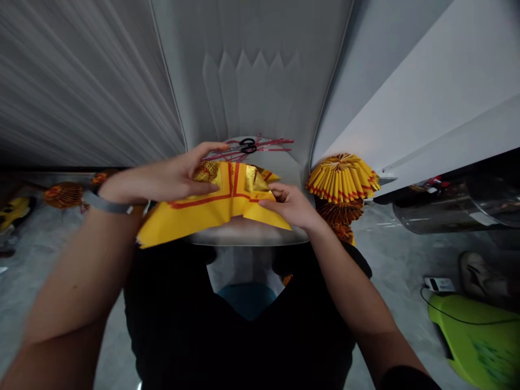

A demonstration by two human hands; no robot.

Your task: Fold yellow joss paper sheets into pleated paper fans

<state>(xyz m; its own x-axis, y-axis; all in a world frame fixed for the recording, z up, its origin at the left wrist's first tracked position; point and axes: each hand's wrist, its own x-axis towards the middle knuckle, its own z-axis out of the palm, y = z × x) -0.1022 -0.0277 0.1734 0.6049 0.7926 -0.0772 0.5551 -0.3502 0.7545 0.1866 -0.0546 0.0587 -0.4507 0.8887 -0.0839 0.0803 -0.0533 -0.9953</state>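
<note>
Head view: the left hand (156, 181) and the right hand (288, 206) both hold a folded yellow joss paper sheet (215, 208) in narrow pinches, closed on its red-lined, gold-foil upper part. The sheet sits between the hands, above the person's dark shirt (239, 346). Just beyond the left hand's fingertips lie black-handled scissors (244, 146) over red paper strips (272, 143). Beside the right hand stands a pleated yellow-and-red paper fan (341, 179). A grey wristband (105, 203) circles the left wrist.
</note>
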